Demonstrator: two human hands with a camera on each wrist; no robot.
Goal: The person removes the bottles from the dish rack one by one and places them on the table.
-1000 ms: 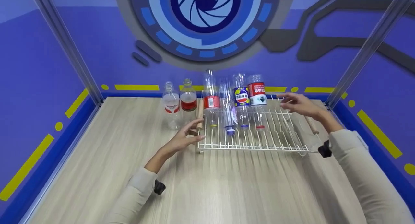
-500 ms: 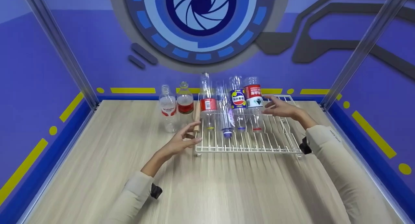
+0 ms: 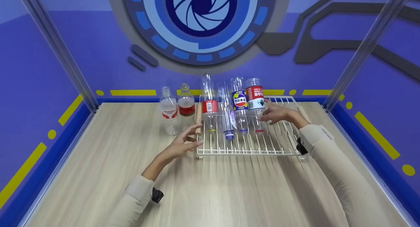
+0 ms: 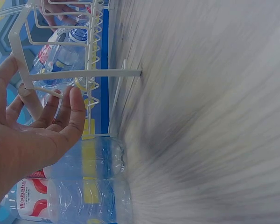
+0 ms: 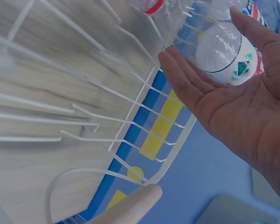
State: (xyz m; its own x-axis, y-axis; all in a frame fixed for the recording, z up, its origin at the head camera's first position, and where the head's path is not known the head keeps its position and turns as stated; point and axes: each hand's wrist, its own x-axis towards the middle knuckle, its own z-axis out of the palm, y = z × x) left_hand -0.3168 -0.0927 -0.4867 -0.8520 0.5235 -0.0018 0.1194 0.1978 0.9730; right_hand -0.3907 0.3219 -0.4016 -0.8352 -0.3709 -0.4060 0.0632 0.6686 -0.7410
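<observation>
In the head view my left hand (image 3: 177, 145) is at the front left corner of a white wire rack (image 3: 249, 152). The left wrist view shows its curled fingers against the rack's side wire, thumb beside the frame, near a wooden handle (image 4: 31, 103). My right hand (image 3: 280, 113) reaches over the rack beside a clear plastic bottle (image 3: 256, 97) with a red and white label and red cap. Its fingers (image 5: 186, 77) are fairly straight, the thumb apart from them, the bottle close beyond. Several bottles lean cap-down in the rack, including one with a blue label (image 3: 240, 100).
Left of the rack stand a plastic bottle (image 3: 169, 112) with a red and white label and another bottle (image 3: 186, 105) with a dark red label. A blue wall (image 3: 115, 66) rises behind the wooden table (image 3: 229, 194), with metal posts (image 3: 62, 49) at the corners.
My right hand has moved left from the rack's right side to the red-and-white-labelled bottle. The left hand stays at the rack's left corner. The head view has shifted slightly.
</observation>
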